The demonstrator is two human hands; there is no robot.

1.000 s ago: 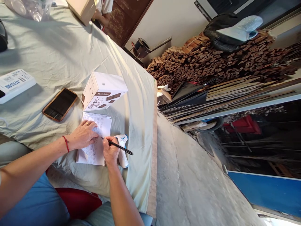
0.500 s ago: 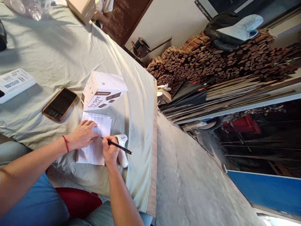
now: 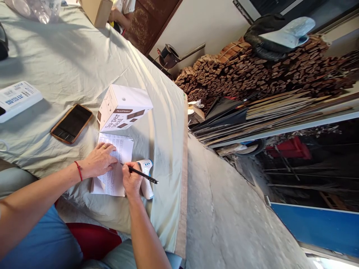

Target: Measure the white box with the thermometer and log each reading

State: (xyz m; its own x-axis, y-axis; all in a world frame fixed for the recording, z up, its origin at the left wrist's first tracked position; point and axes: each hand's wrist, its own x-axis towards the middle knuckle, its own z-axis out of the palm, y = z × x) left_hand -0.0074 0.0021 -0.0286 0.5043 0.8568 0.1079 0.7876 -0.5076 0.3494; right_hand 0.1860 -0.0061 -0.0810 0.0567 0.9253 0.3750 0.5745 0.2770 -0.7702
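Observation:
Sheets of paper covered in small writing lie on the cloth-covered table. My left hand rests on them with its fingers stretched out flat. In my right hand is a black pen, its tip end down at the paper and its back end pointing to the right. Beside that hand, partly behind it, lies a white and blue infrared thermometer. A white box printed "Super Meal" stands just past the top of the paper. Left of the box is a phone in an orange-brown case.
A white packet with blue print lies at the left. Toward the far end are a cardboard box, clear plastic and another person's hand. Past the table's right edge lie concrete floor and stacked wood.
The cardboard box at the far end has shifted slightly to the left and up. Both of my hands, the pen and the paper stay in nearly the same place.

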